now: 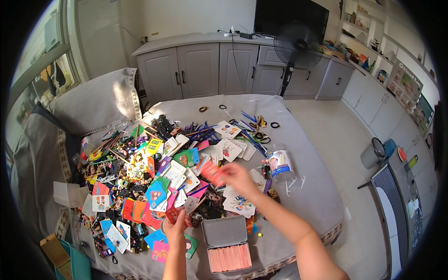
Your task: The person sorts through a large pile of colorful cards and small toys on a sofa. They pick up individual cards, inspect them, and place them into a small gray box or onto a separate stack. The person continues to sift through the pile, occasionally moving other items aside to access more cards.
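Observation:
My left hand (175,226) is closed round some red cards (176,215), low at the front of the pile. Farther up, my right hand (239,178) is smeared by motion and grips a red card (213,174) above the heap. Loose picture cards (228,150), some white and some coloured, lie among small toys and pencils beneath and around both hands. Just right of my left hand stands a hinged metal tin (225,233) with its lid raised. A tight row of pink-edged cards (229,258) fills its lower half.
A clear plastic jar (280,162) lies right of the pile, with black hair ties (275,125) beyond. A translucent box (69,194) and a teal basket (77,261) are at left. A standing fan (297,46) rises behind the cloth-covered table (310,196).

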`<action>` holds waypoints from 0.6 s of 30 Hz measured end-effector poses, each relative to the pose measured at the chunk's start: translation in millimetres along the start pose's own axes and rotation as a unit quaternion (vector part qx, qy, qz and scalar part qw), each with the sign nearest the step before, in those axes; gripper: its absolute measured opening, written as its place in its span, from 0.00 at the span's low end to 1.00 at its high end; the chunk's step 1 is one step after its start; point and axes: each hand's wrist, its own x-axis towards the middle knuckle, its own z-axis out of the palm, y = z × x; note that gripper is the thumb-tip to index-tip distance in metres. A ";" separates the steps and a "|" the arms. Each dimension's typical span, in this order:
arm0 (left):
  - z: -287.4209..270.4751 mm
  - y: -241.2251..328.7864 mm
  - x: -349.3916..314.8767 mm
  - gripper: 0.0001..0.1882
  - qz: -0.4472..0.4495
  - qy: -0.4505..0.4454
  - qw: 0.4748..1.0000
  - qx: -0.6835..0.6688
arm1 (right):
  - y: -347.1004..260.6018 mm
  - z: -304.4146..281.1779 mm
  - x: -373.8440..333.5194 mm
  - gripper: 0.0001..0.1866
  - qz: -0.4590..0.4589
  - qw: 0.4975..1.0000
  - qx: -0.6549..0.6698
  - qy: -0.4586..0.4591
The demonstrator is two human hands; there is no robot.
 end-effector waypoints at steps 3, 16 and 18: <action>3.6 2.0 -0.8 0.13 0.041 -0.002 0.998 -0.055 | -19.7 63.4 -25.3 0.09 0.003 0.983 -0.029 -0.181; -16.3 1.6 5.7 0.19 -0.005 0.000 0.995 -0.097 | 51.4 -30.6 91.4 0.25 -0.064 0.894 -0.422 0.133; -14.9 0.2 5.6 0.18 -0.004 -0.010 0.995 -0.102 | 58.0 -51.9 111.8 0.34 0.078 0.839 -0.511 0.168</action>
